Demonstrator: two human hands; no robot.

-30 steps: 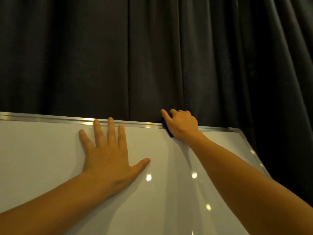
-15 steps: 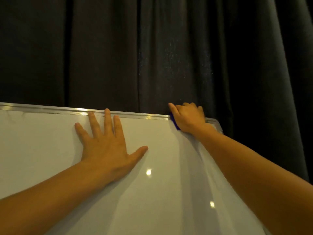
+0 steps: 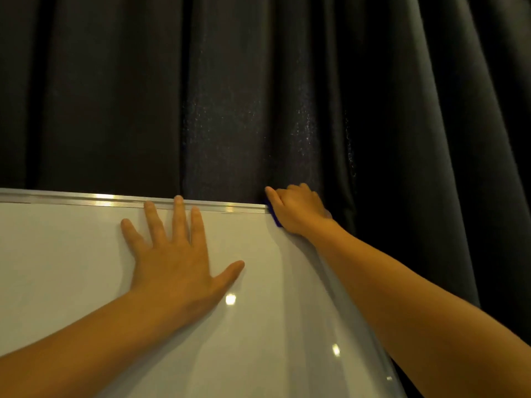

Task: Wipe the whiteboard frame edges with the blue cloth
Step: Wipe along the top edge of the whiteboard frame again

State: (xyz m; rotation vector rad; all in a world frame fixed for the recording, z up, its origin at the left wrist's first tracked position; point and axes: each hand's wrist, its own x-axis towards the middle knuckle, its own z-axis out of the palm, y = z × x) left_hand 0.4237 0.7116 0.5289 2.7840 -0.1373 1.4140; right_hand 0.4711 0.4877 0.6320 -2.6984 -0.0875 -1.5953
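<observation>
The whiteboard [image 3: 71, 268] fills the lower left, with a shiny metal frame [image 3: 86, 199] along its top edge. My left hand [image 3: 175, 254] lies flat on the board surface, fingers spread, fingertips touching the top frame. My right hand [image 3: 298, 211] is curled over the board's top right corner, pressing the blue cloth [image 3: 275, 218] against the frame. Only a thin strip of the cloth shows under the index finger; the rest is hidden by the hand. My right forearm covers most of the board's right edge.
A dark pleated curtain [image 3: 258, 96] hangs directly behind the board and fills the upper and right parts of the view. Ceiling light reflections dot the board surface.
My right hand with the cloth has slid right along the top frame to the board's top right corner. The left hand has stayed flat on the board.
</observation>
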